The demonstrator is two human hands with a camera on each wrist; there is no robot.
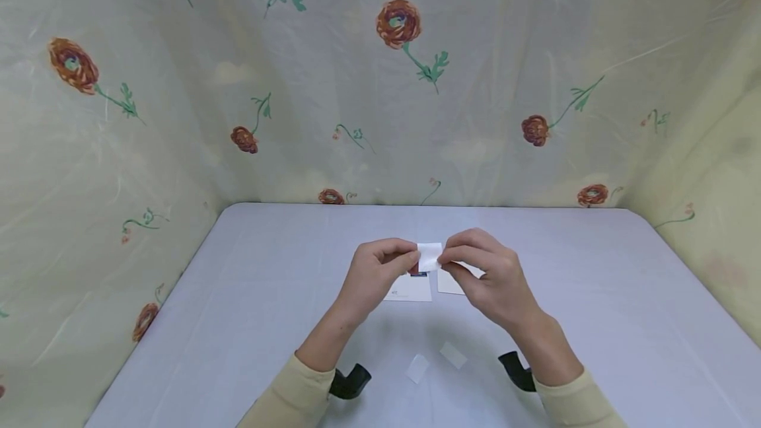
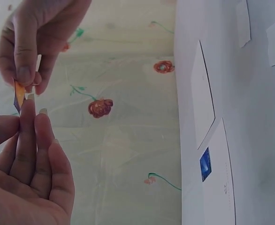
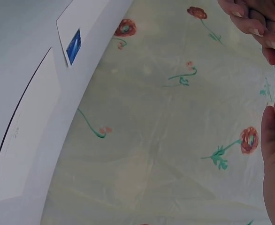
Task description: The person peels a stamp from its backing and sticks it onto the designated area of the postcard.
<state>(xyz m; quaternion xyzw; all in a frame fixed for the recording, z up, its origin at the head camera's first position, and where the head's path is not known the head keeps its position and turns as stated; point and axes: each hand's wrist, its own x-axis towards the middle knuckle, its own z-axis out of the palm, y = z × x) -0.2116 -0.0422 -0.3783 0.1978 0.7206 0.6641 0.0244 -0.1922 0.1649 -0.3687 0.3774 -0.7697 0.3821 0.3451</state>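
Note:
A small stamp (image 1: 429, 257) is held up between both hands, its white back towards the head camera. Its orange and purple picture side shows in the left wrist view. My left hand (image 1: 380, 269) pinches its left edge between thumb and finger. On the other edge, my right hand (image 1: 493, 276) pinches with thumb and fingertips. Below the hands lies a white card (image 1: 410, 291) with a blue stamp (image 2: 206, 164) at its corner. Beside it is a second white card (image 1: 450, 283), partly hidden by the right hand.
Two small pale paper pieces, one on the left (image 1: 417, 368) and one on the right (image 1: 454, 355), lie on the white table (image 1: 267, 263) nearer the body. Dark curved objects (image 1: 351, 382) show beside both wrists. A flowered curtain (image 1: 333, 84) hangs behind the table.

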